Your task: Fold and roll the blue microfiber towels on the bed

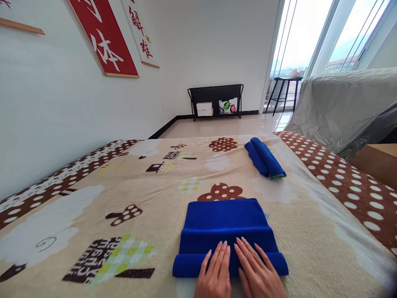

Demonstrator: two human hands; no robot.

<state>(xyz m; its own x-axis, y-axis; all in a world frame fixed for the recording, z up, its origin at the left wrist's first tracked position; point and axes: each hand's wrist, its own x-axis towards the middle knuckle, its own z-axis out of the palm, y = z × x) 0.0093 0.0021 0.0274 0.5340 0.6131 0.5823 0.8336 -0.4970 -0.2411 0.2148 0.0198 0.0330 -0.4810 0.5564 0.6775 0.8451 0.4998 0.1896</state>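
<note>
A blue towel [223, 221] lies in front of me on the patterned blanket [155, 198], its near edge rolled into a tube. My left hand [215, 271] and my right hand [256, 271] rest side by side on that roll, palms down, fingers flat and pointing away from me. Neither hand grips it. A second blue towel [264, 157], rolled up, lies farther away on the right side of the blanket.
A white wall with red banners [102, 37] runs along the left. A grey-covered piece of furniture [344, 107] and a wooden surface [378, 163] stand to the right. A black rack [215, 101] and a stool [283, 93] are at the far end near the windows.
</note>
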